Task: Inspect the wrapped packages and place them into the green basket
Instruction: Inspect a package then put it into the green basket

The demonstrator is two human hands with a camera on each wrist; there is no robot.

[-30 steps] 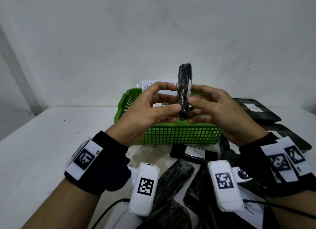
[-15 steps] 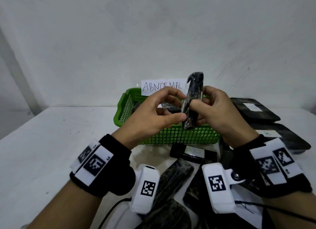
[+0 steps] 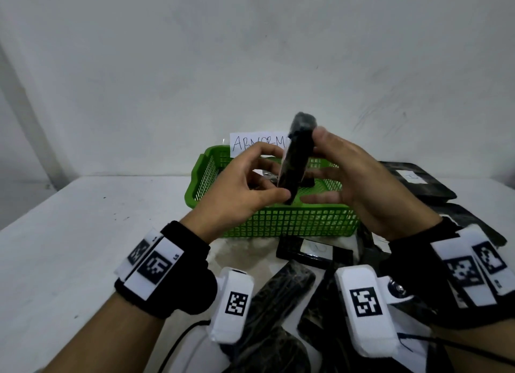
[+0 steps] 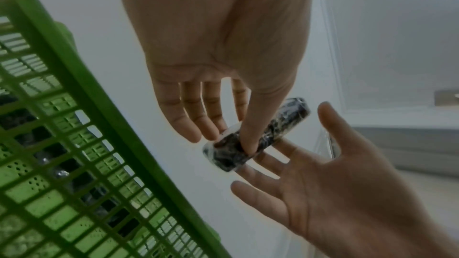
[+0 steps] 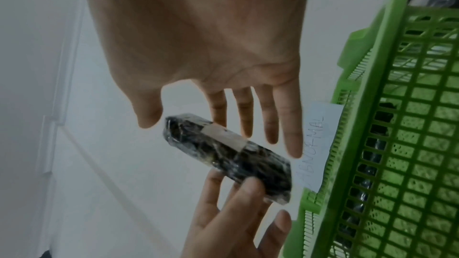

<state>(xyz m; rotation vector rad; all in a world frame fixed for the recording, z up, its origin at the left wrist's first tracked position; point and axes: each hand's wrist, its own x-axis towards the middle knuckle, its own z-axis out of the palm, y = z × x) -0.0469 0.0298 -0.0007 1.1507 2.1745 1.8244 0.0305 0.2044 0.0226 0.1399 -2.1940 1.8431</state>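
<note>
A black plastic-wrapped package [image 3: 296,160] stands nearly upright, top leaning right, above the green basket [image 3: 278,222]. My left hand [image 3: 281,195] pinches its lower end between thumb and fingers. My right hand [image 3: 328,174] is spread beside it with straight fingers, thumb near the package's top. In the left wrist view the left hand [image 4: 238,142] pinches the package [image 4: 288,123] and the right hand [image 4: 293,154] lies flat under it. In the right wrist view the package [image 5: 223,152] shows a pale label strip, beneath the right hand [image 5: 216,113]; the left hand [image 5: 233,187] pinches it.
A paper sign [image 3: 256,145] reading ABNORMAL stands behind the basket, which holds dark packages [image 3: 267,174]. More black wrapped packages lie on the white table in front [image 3: 281,297] and at the right [image 3: 412,183]. A grey wall rises close behind.
My right hand has let go of the package and straightened its fingers. The package has risen slightly and tilted, now held by the left hand alone.
</note>
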